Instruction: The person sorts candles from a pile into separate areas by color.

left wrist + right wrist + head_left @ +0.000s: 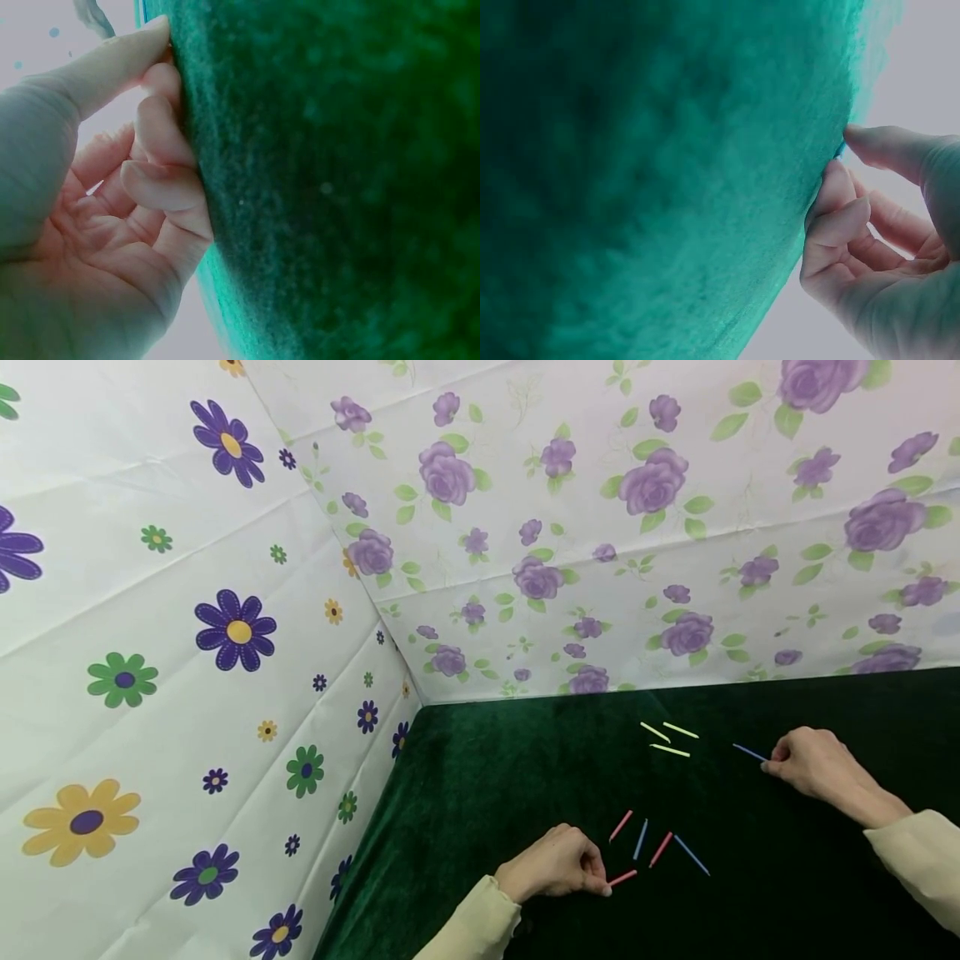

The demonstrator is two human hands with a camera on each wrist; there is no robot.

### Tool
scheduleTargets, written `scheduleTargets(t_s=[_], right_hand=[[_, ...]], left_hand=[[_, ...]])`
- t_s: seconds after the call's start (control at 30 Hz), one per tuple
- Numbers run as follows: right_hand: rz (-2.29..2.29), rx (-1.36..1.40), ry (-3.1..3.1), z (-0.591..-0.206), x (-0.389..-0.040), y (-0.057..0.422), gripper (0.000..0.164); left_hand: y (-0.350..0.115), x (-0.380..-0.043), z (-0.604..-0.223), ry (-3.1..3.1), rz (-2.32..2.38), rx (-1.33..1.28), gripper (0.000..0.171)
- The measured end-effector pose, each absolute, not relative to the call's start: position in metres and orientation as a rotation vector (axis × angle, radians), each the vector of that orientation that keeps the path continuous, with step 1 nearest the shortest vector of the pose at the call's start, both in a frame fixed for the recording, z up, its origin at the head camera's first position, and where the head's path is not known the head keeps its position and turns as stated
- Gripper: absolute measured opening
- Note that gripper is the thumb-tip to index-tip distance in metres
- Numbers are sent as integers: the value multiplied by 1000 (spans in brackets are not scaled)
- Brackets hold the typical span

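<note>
My left hand (558,864) pinches the near end of a thin pink stick (624,877) low over the green cloth. In the left wrist view the fingers of the left hand (112,180) curl against the cloth, and the stick is hidden. At the right, my right hand (821,768) pinches one end of a thin blue stick (748,751), which points left. A speck of blue shows between thumb and finger of the right hand (877,225) in the right wrist view. Beside the left hand lie two more pink sticks and two blue sticks (692,856).
Three pale yellow sticks (670,750) lie together farther back, left of the right hand. Dark green velvety cloth (510,777) covers the table. A wall sheet with purple roses (540,510) stands behind, and another with daisies (172,693) borders the left.
</note>
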State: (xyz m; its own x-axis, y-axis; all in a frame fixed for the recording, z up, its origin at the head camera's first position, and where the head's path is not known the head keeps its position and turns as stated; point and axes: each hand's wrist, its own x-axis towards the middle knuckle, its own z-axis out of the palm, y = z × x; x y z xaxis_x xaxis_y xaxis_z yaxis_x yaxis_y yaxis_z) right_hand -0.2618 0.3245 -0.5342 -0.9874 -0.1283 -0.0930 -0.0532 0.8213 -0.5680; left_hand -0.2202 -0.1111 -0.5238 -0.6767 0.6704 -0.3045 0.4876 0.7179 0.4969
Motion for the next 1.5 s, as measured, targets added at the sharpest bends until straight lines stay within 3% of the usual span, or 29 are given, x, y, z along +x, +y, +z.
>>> scheduleTargets(t_s=[0.27,1.5], right_hand=[[-875,-97,2870,-530,-252,320,39],[-937,-322,2857,-525,-176,243,22]], left_hand=[[-112,-220,-523,2448,531,865,16],[-111,-219,-522,2454,547,866,17]])
